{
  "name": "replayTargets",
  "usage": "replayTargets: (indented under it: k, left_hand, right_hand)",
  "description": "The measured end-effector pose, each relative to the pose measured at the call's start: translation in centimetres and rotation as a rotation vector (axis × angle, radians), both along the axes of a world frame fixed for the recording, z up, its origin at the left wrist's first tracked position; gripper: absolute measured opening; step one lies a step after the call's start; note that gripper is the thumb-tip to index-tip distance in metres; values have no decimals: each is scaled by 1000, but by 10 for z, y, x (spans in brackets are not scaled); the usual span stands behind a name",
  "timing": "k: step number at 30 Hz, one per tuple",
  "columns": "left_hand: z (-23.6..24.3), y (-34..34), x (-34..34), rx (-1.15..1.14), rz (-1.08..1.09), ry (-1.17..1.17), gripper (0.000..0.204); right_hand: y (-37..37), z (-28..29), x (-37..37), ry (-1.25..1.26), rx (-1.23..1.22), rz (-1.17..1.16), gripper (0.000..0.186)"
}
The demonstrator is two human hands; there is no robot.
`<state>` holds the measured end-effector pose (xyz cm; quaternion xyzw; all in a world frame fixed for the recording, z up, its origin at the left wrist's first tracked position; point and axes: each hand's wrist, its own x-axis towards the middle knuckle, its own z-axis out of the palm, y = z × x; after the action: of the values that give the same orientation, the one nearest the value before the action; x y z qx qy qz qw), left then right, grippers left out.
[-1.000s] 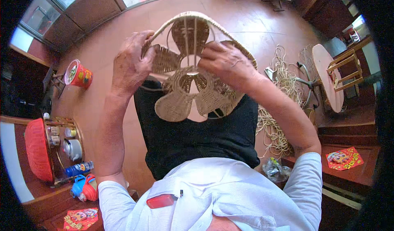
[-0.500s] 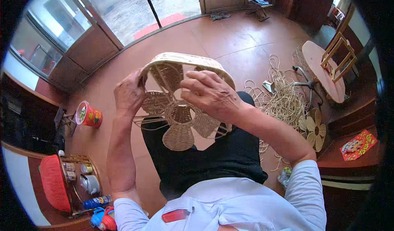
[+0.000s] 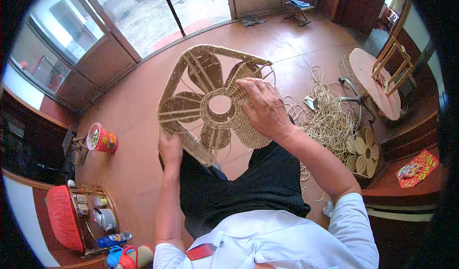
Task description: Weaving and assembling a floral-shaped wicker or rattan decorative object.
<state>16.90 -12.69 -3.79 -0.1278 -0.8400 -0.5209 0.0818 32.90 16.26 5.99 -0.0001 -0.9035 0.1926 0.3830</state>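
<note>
A woven rope basket (image 3: 220,84), with flower petals round a ring-shaped centre and an angular rim, hangs tilted above my lap. My left hand (image 3: 170,147) is closed round its lower left edge, the fingers partly hidden behind the weave. On the right side, my right hand (image 3: 267,109) curls over a petal next to the centre ring, thumb and fingers against the weave. Loose cord ends stick out at the basket's upper right corner. Through the ring's hole the floor shows.
Right of my legs lies a tangled heap of pale cord (image 3: 330,116), beside another woven flower piece (image 3: 367,152). A tipped round table (image 3: 373,85) is beyond. At left stand a red bucket (image 3: 102,139) and a rack (image 3: 100,204) with a pot and bottle. Glass doors (image 3: 158,10) are ahead.
The basket has turned over, so its flower base and ring now face me. My left hand has shifted lower and to the right; my right hand has moved slightly right and down.
</note>
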Motion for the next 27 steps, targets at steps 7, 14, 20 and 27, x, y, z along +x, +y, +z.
replayTargets:
  k: [7, 14, 20, 27]
  left_hand:
    - [-4, -13, 74, -7, -30, -177, 50]
    - [-16, -26, 97, -61, 2, -162, 55]
    - [-4, -27, 112, -81, 23, -155, 54]
    - [22, -42, 89, -96, -96, -97, 38]
  right_hand:
    - [-8, -16, -1, -96, 49, -23, 46]
    - [-26, -12, -5, -68, 109, -7, 39]
    - [-33, -7, -17, -6, 155, 33, 39]
    - [-25, -13, -18, -187, -56, -46, 46]
